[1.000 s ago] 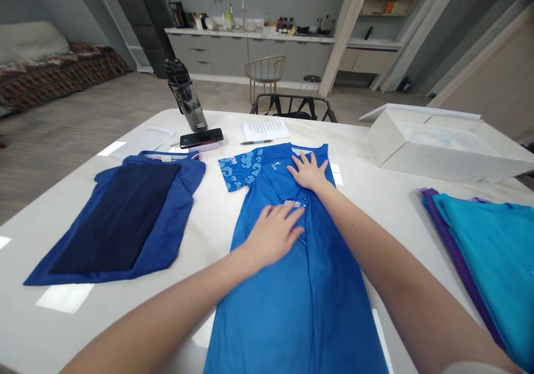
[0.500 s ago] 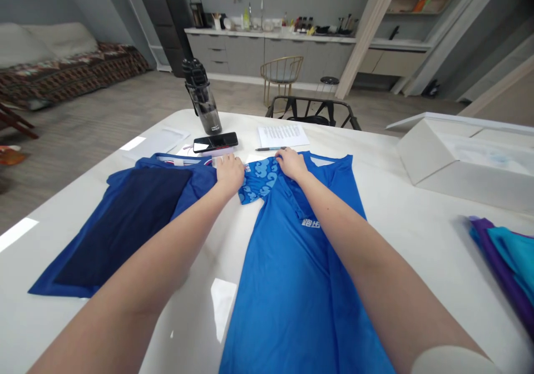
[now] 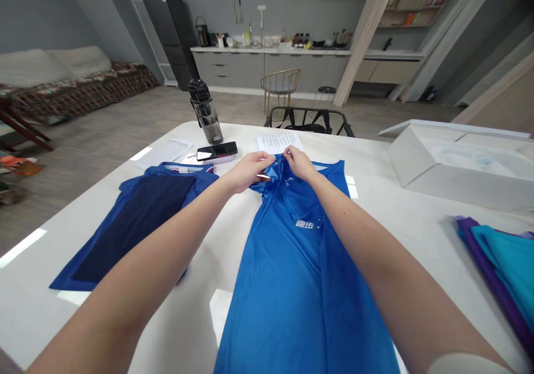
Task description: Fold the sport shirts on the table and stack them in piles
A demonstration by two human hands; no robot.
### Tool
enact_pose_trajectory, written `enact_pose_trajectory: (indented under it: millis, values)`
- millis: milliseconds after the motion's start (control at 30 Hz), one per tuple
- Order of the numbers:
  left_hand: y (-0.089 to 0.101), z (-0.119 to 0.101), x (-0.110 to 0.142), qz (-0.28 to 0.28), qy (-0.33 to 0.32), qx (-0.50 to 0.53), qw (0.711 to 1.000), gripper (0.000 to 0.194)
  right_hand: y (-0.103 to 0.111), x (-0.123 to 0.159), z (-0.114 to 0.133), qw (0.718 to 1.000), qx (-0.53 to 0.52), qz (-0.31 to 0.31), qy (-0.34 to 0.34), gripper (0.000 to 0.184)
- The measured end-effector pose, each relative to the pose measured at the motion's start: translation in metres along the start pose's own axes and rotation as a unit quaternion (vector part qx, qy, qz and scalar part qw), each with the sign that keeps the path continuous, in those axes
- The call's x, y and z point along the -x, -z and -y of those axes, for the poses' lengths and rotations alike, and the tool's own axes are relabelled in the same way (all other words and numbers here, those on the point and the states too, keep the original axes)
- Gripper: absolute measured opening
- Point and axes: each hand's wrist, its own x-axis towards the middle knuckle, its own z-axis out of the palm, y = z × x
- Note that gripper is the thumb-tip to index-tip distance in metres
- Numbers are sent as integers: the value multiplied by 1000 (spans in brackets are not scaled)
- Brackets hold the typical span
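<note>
A long white table [image 3: 221, 251] fills the view, with a kitchen counter and a sofa beyond it in the room. A white cardboard box [image 3: 459, 165] sits open at the table's far right, and a stack of teal and purple garments [image 3: 500, 268] lies near the right edge. To the left lies a folded blue shirt with a navy panel [image 3: 137, 224]. Near the far edge stand a black-lidded water bottle [image 3: 206, 115], a smartphone [image 3: 216, 152] and a printed sheet [image 3: 278, 143].

A blue sports jersey [image 3: 292, 285] lies lengthwise at the table's centre, its top bunched near the collar. The left hand [image 3: 246, 172] and right hand [image 3: 300, 163] meet there, just apart. The fingers [image 3: 267, 160] of each hand are together, pinching the bunched fabric.
</note>
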Motion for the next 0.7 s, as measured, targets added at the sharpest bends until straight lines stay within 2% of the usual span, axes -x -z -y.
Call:
enact_pose_trajectory:
  millis: [100,167,233,300,367,433,500,567,633,700]
  values:
    - [-55,-18,-12,49,1,76,996,32,28,13,-18,999,-43,-17,0,27]
    - [-94,-21,-23,80,5,122,989,30,48,23,-40,997,-73,-22,-21,28]
    - [-127,-12,-33,107,16,157,982,27,65,37,-66,994,-86,-23,-69,29]
    - [-149,7,-40,105,33,141,984,22,77,53,-93,987,-77,-22,-140,28]
    - [-158,31,-45,64,42,42,996,18,85,70,-114,976,-66,-13,-209,30]
    - [-154,55,-48,3,16,-133,991,15,89,88,-126,967,-61,8,-246,38]
    - [-143,75,-48,-2,-81,-314,946,22,91,104,-128,965,-43,26,-258,47]
    - [-132,88,-47,15,-166,-435,885,29,92,119,-124,965,-7,39,-259,51]
    - [-125,96,-43,33,-205,-514,833,37,91,132,-116,964,27,55,-257,51]
    - [-123,102,-39,44,-198,-568,797,49,88,144,-108,965,52,71,-249,47]
